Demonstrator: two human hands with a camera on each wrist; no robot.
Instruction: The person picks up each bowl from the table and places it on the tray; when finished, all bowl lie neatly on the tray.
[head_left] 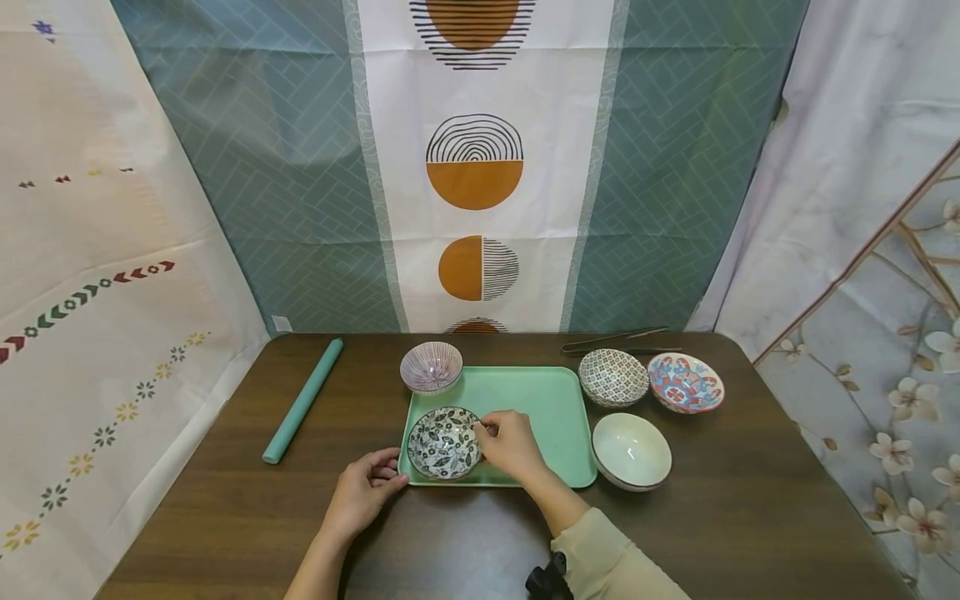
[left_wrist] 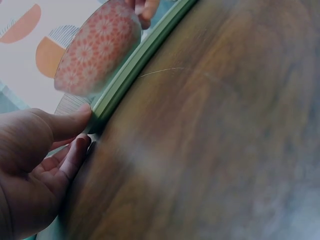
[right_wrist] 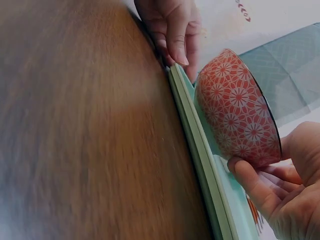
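A green tray [head_left: 536,417] lies on the table. My left hand [head_left: 365,492] grips its near left corner, the thumb [left_wrist: 75,122] against the rim and the other fingers curled beside it. On the tray's left part is a bowl [head_left: 445,443] with black leaf patterns inside; its outside, a red floral bowl wall [right_wrist: 237,107], shows in the right wrist view. My right hand [head_left: 513,446] holds this bowl by its right side, with the thumb low on the outer wall. Whether the bowl's base touches the tray is hard to tell.
A purple-striped bowl [head_left: 431,367] overlaps the tray's far left corner. To the right stand a patterned bowl [head_left: 613,377], a red-blue bowl [head_left: 686,382] and a white bowl [head_left: 632,451]. Dark tongs [head_left: 615,340] lie behind them. A teal roll [head_left: 303,400] lies at left.
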